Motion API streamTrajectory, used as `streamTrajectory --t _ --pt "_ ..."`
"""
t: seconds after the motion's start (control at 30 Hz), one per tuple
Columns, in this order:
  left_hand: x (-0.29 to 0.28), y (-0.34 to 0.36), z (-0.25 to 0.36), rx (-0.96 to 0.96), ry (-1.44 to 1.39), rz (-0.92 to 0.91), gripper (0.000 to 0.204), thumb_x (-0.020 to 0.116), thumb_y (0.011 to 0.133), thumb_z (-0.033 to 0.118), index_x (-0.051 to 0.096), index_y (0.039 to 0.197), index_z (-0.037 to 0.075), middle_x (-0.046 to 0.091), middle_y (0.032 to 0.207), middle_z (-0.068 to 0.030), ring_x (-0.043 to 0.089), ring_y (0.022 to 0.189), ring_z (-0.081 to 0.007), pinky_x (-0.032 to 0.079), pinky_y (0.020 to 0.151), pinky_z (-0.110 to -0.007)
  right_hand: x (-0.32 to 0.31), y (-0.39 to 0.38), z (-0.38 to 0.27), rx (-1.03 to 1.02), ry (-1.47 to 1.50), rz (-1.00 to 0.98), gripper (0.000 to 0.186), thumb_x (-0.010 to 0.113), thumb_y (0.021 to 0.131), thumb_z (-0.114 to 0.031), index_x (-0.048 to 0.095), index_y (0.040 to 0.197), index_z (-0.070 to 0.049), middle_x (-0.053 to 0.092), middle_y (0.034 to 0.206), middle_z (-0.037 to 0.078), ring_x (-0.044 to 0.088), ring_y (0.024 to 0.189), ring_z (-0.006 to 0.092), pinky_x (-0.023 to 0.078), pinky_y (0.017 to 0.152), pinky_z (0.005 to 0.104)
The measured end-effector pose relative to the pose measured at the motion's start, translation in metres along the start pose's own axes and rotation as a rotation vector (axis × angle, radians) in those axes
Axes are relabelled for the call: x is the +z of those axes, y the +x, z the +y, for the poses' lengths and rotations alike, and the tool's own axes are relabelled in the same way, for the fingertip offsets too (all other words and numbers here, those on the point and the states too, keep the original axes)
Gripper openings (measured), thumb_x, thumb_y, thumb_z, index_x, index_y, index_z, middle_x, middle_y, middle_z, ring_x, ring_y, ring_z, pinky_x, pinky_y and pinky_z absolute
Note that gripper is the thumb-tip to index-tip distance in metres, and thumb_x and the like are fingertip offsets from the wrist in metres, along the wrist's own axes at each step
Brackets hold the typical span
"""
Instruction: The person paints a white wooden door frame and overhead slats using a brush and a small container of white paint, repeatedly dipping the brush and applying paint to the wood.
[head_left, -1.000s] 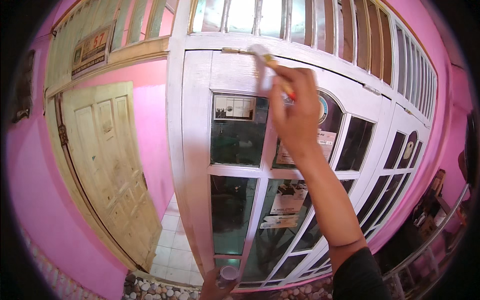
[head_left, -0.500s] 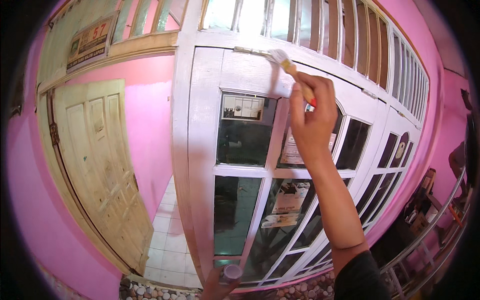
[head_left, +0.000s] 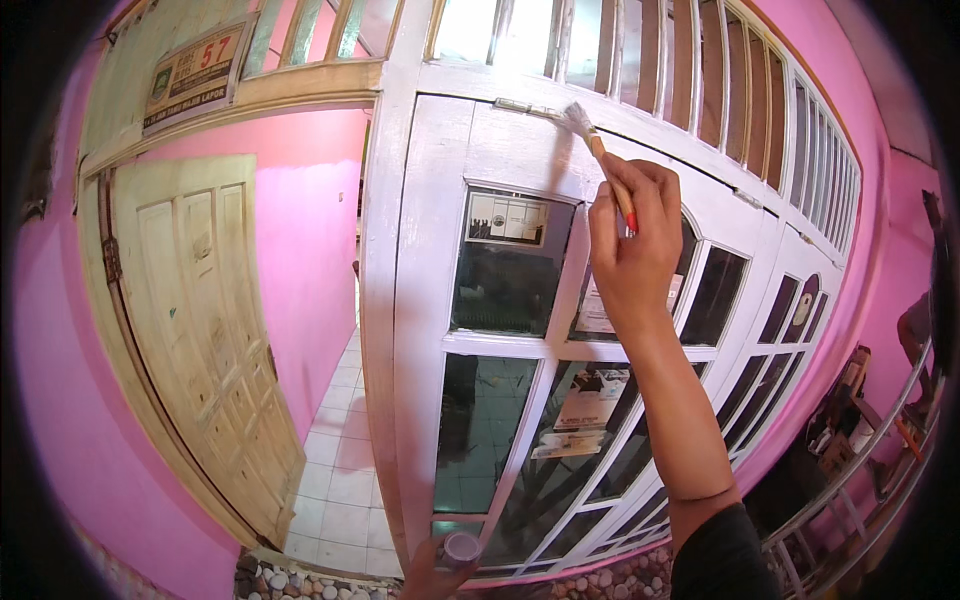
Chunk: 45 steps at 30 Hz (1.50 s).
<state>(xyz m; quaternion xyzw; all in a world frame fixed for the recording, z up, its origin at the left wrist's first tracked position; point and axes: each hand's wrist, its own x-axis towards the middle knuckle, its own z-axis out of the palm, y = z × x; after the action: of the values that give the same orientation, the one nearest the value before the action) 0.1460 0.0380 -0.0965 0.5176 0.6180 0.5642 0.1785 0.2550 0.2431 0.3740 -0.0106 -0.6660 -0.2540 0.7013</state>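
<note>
Door (head_left: 432,200) looked mostly done in white, bars (head_left: 737,105) at two o'clock had brown left, right hand (head_left: 640,235) gripping a brush (head_left: 598,148), left hand (head_left: 428,572) a cup (head_left: 461,546) at six o'clock.

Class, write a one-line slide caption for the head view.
Right hand holds a paintbrush beside a hinge on a white door; left hand holds a cup.
</note>
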Motion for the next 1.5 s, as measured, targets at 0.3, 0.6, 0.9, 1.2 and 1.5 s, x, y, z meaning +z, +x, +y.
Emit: streamTrajectory --t 0.3,0.6,0.9,1.2,1.5 --pt "0.002 0.0 -0.013 0.088 0.12 0.074 0.079 0.09 0.073 0.032 0.053 0.134 -0.001 0.061 0.117 -0.0155 0.059 0.102 -0.0281 0.049 0.091 -0.039 0.02 0.006 -0.015 -0.098 0.122 -0.155 0.041 0.067 0.082 0.004 0.058 0.122 -0.002 0.056 0.113 0.02 0.061 0.098 0.037 0.053 0.081 0.0434" --pt "0.006 -0.004 -0.021 0.087 0.052 0.074 0.08 0.091 0.072 0.032 0.053 0.133 -0.002 0.062 0.115 -0.016 0.06 0.102 -0.0268 0.05 0.087 -0.039 0.02 -0.003 -0.022 -0.174 0.073 -0.075 0.046 0.067 0.078 0.007 0.058 0.123 0.001 0.055 0.116 0.021 0.06 0.099 0.0377 0.053 0.081 0.043" --pt "0.003 0.002 -0.006 0.05 0.099 0.041 0.081 0.091 0.072 0.033 0.053 0.135 -0.002 0.062 0.118 -0.0159 0.06 0.101 -0.0274 0.049 0.088 -0.039 0.0 -0.009 0.01 0.054 -0.078 -0.011 0.041 0.065 0.086 0.003 0.058 0.125 -0.001 0.053 0.113 0.021 0.06 0.097 0.0369 0.052 0.08 0.0437" --pt "0.006 0.002 -0.011 0.075 0.129 0.061 0.08 0.09 0.074 0.033 0.052 0.135 -0.002 0.062 0.117 -0.0157 0.059 0.103 -0.027 0.049 0.089 -0.038 0.01 0.007 -0.009 -0.178 0.106 -0.28 0.049 0.065 0.079 0.012 0.06 0.125 -0.003 0.057 0.114 0.018 0.062 0.1 0.0343 0.053 0.082 0.0404" --pt "0.007 -0.003 -0.016 0.004 0.089 0.088 0.082 0.091 0.072 0.037 0.053 0.133 -0.004 0.061 0.114 -0.0163 0.059 0.102 -0.0279 0.049 0.088 -0.039 -0.007 0.0 -0.007 -0.198 -0.126 -0.18 0.045 0.063 0.084 0.009 0.059 0.127 -0.002 0.057 0.114 0.02 0.063 0.098 0.0364 0.054 0.081 0.0422"
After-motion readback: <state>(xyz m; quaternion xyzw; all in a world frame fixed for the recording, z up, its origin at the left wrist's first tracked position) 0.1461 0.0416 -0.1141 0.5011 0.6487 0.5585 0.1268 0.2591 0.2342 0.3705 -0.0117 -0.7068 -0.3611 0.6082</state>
